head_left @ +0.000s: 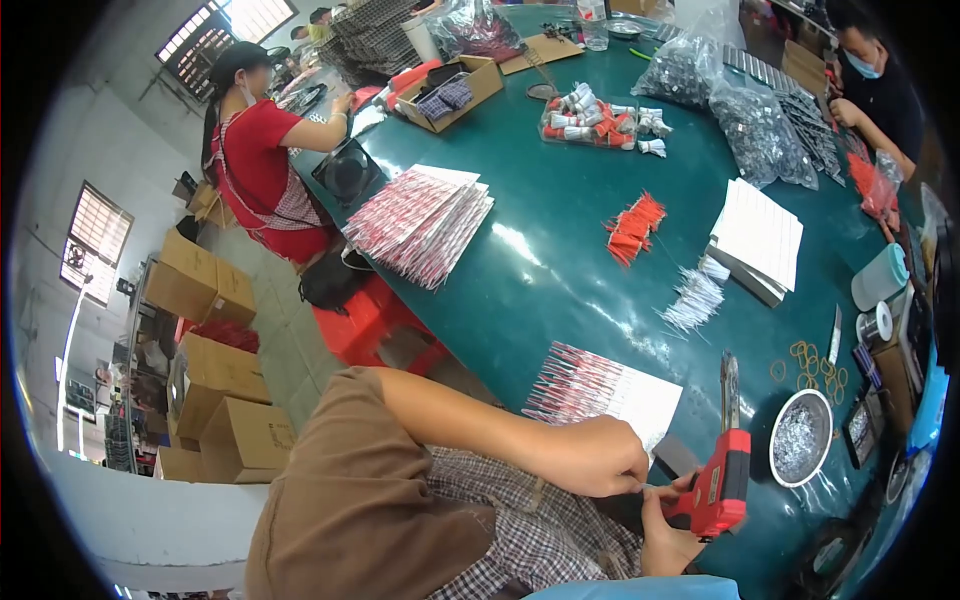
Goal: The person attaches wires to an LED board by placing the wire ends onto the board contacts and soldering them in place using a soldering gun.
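Observation:
My left hand (600,455) reaches in from the left, its fingertips pinched on a thin thing too small to make out. Below and right of it, my right hand (670,535) appears closed around the lower part of a red and black hand tool (722,482) with a long metal nose; the tool hides part of that hand. The two hands nearly meet at the fingertips. Just beyond my left hand lies a white card (645,402) carrying a row of red-and-white wire leads (575,385). A dark grey block (677,456) sits between card and tool.
Right of the tool are a bowl (827,450) of shiny bits and rubber bands (820,370). Farther off on the green table (540,290) lie red leads (635,228), white leads (695,297), white cards (757,235) and stacked wired cards (420,220). Two co-workers sit across.

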`<state>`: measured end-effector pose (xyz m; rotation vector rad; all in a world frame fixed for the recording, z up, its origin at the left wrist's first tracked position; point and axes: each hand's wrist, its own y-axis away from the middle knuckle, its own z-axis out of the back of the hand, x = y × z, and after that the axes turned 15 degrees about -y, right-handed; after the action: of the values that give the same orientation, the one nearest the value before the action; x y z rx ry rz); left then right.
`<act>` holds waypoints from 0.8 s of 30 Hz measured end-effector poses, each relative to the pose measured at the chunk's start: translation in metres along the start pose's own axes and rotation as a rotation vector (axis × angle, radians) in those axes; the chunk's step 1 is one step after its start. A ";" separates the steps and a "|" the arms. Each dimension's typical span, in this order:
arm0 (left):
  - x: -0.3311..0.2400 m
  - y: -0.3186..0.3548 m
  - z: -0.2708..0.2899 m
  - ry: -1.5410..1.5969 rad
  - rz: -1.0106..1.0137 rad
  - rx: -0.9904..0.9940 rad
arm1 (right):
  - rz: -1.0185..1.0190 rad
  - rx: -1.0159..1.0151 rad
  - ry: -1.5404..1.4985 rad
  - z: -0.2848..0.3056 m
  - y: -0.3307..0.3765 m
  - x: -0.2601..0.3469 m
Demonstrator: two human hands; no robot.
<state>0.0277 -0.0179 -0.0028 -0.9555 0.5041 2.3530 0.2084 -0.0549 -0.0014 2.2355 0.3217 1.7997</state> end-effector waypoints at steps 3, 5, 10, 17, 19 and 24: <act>-0.001 -0.003 0.002 -0.006 -0.003 -0.013 | -0.007 -0.006 0.014 0.002 0.000 -0.001; 0.000 -0.002 0.002 -0.009 0.007 -0.004 | -0.007 -0.008 0.008 0.003 0.000 -0.006; 0.007 -0.003 0.004 -0.004 -0.002 0.017 | 0.151 0.045 0.004 0.004 -0.005 -0.017; 0.012 -0.001 0.011 0.057 -0.003 0.025 | 0.145 0.087 -0.053 -0.002 -0.013 -0.010; 0.013 -0.001 0.011 0.061 -0.014 0.030 | 0.109 0.081 -0.041 -0.001 -0.012 -0.008; 0.013 0.006 0.012 0.064 -0.021 0.024 | 0.084 0.076 -0.053 -0.005 -0.009 -0.008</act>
<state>0.0107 -0.0119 -0.0034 -1.0223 0.5437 2.2984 0.2013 -0.0488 -0.0110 2.3774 0.2947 1.7936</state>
